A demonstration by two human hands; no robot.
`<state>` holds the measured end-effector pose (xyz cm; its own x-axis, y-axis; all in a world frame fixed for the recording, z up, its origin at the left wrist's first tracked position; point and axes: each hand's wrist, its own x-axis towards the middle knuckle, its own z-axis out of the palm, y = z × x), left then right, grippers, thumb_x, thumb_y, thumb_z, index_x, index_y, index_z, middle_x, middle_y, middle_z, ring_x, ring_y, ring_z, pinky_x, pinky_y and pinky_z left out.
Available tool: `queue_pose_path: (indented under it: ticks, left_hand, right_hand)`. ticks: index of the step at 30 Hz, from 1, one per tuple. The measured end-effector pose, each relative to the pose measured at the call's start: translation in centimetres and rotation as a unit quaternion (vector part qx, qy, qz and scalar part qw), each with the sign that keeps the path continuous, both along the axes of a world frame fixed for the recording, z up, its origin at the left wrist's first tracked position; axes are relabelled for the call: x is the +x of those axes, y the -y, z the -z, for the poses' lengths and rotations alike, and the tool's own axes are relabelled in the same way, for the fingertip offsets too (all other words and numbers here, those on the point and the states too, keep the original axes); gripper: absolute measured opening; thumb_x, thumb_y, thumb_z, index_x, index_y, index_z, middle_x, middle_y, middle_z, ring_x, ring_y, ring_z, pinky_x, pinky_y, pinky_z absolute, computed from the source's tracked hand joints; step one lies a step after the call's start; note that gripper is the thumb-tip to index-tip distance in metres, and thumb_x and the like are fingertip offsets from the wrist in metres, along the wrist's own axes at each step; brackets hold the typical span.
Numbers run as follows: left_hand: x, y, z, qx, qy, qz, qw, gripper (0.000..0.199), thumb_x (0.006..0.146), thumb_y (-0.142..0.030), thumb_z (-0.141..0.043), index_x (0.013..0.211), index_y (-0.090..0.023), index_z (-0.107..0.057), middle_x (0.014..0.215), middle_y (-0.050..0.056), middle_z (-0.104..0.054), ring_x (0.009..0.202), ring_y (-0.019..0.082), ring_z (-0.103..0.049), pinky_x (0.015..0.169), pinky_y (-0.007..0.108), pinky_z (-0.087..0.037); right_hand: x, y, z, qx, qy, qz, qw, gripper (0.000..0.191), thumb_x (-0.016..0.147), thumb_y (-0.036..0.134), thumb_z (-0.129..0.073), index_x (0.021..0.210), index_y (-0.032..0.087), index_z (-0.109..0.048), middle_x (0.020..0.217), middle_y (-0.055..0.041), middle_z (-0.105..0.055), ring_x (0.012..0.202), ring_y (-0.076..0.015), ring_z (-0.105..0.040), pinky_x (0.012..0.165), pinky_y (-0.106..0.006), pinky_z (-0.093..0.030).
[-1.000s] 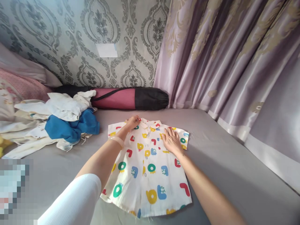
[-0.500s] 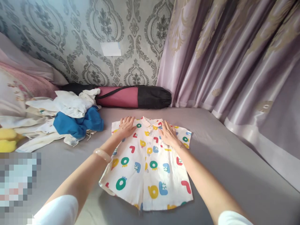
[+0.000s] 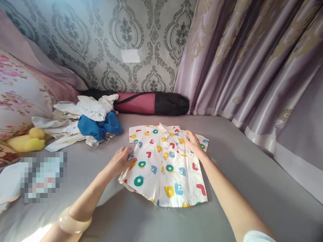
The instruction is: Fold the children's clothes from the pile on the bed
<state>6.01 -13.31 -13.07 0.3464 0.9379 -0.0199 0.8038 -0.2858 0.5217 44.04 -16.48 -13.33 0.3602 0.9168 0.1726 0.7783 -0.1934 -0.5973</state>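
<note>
A short-sleeved white shirt [image 3: 161,174] printed with coloured letters lies spread face up on the grey sheet, its collar away from me and its hem nearest. My left hand [image 3: 122,160] rests at the shirt's left side edge, below the left sleeve, fingers stretched out and thumb over the fabric. At the right side of the chest, by the right sleeve, my right hand [image 3: 194,143] touches the cloth with fingers extended; some of its fingertips are hard to see. Neither hand holds anything that I can make out. A pale bangle [image 3: 74,222] circles my left forearm.
Left of the shirt lies a heap of white and blue clothes [image 3: 98,124], with a yellow plush toy [image 3: 27,141] and a floral pillow [image 3: 20,97] beyond. A black and maroon rolled bag [image 3: 151,103] lies along the wall. Curtains [image 3: 247,74] hang at right.
My left hand has moved from the shirt's left shoulder down to its side edge. My right hand has shifted slightly outward toward the right sleeve. The view has turned a little left.
</note>
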Motion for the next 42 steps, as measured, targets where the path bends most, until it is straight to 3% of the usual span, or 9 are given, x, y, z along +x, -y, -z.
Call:
queue_pose_path:
  ticks: [5,8,11,18,22,25,30,35,42]
  left_hand:
    - [-1.3,3.5,-0.3,-0.072,0.055,-0.063,0.994,0.031,0.065,-0.058,-0.064,0.068,-0.028,-0.058,0.071,0.003,-0.064,0.073,0.025,-0.060,0.064,0.031,-0.041]
    - [-1.6,4.9,-0.8,-0.074,0.052,-0.090,0.992,0.033,0.064,-0.059,-0.064,0.065,-0.027,-0.055,0.068,0.003,-0.063,0.070,0.024,-0.059,0.059,0.029,-0.038]
    - [-1.6,5.8,-1.6,-0.078,-0.002,-0.101,0.992,0.037,0.065,-0.061,-0.061,0.063,-0.026,-0.052,0.068,0.005,-0.063,0.070,0.025,-0.059,0.056,0.029,-0.035]
    - [-1.7,6.6,-3.2,-0.101,-0.120,-0.039,0.987,0.036,0.075,-0.057,-0.050,0.065,-0.022,-0.049,0.071,0.004,-0.063,0.073,0.022,-0.059,0.057,0.027,-0.035]
    - [-2.1,6.3,-2.8,-0.109,-0.040,-0.033,0.993,0.037,0.070,-0.056,-0.056,0.061,-0.022,-0.045,0.062,0.001,-0.058,0.065,0.019,-0.056,0.054,0.026,-0.034]
    - [-2.3,6.3,-2.5,-0.175,0.096,-0.038,0.979,0.045,0.064,-0.062,-0.061,0.067,-0.022,-0.043,0.062,0.000,-0.059,0.059,0.016,-0.054,0.053,0.026,-0.035]
    - [-2.4,6.9,-3.0,-0.263,0.235,-0.043,0.935,0.071,0.059,-0.066,-0.070,0.108,-0.019,-0.048,0.062,-0.004,-0.059,0.048,0.010,-0.043,0.049,0.024,-0.033]
    - [-2.8,7.1,-3.8,-0.281,0.248,-0.014,0.927,0.103,0.065,-0.060,-0.072,0.147,-0.022,-0.023,0.059,-0.009,-0.052,0.048,0.009,-0.041,0.050,0.022,-0.031]
    - [-3.0,7.0,-4.0,-0.328,0.160,0.076,0.928,0.069,0.069,-0.062,-0.064,0.117,-0.013,-0.062,0.055,-0.007,-0.041,0.048,0.008,-0.035,0.046,0.024,-0.023]
  right_hand:
    - [2.1,6.7,0.0,-0.039,-0.077,0.046,0.995,0.035,0.088,0.042,-0.040,0.091,0.019,-0.066,0.087,-0.0076,-0.072,0.077,-0.0205,-0.068,0.072,-0.029,-0.051]
    - [2.3,10.7,0.2,-0.126,-0.118,0.047,0.984,0.037,0.087,0.047,-0.040,0.076,0.019,-0.062,0.066,-0.0024,-0.065,0.055,-0.0154,-0.060,0.054,-0.025,-0.044]
    - [1.2,13.9,0.1,-0.168,-0.038,0.050,0.984,0.040,0.085,0.051,-0.045,0.061,0.020,-0.052,0.055,0.0010,-0.057,0.053,-0.0135,-0.054,0.049,-0.022,-0.034]
    - [-3.0,17.5,-1.4,-0.253,0.037,0.060,0.965,0.039,0.086,0.055,-0.045,0.066,0.022,-0.051,0.066,-0.0004,-0.064,0.061,-0.0154,-0.057,0.054,-0.024,-0.033]
    - [-3.9,18.3,-1.1,-0.205,0.024,0.062,0.976,0.031,0.086,0.048,-0.048,0.068,0.023,-0.049,0.065,0.0007,-0.062,0.060,-0.0147,-0.055,0.054,-0.025,-0.035]
    - [-4.4,18.6,-1.0,-0.162,-0.059,0.070,0.983,0.027,0.085,0.046,-0.050,0.072,0.022,-0.048,0.063,0.0017,-0.057,0.056,-0.0133,-0.054,0.052,-0.024,-0.038]
    - [-5.1,19.0,-1.6,-0.157,-0.278,0.116,0.940,0.020,0.085,0.041,-0.053,0.086,0.021,-0.047,0.081,0.0001,-0.063,0.042,-0.0065,-0.047,0.038,-0.021,-0.034]
    - [-4.5,19.4,-2.5,-0.151,-0.291,0.128,0.936,0.024,0.084,0.043,-0.056,0.087,0.021,-0.047,0.063,0.0061,-0.054,0.039,-0.0042,-0.038,0.034,-0.016,-0.024]
    - [-3.5,20.1,-2.1,-0.193,-0.259,0.111,0.940,0.026,0.083,0.046,-0.055,0.086,0.021,-0.046,0.066,0.0052,-0.057,0.041,-0.0044,-0.036,0.036,-0.017,-0.022]
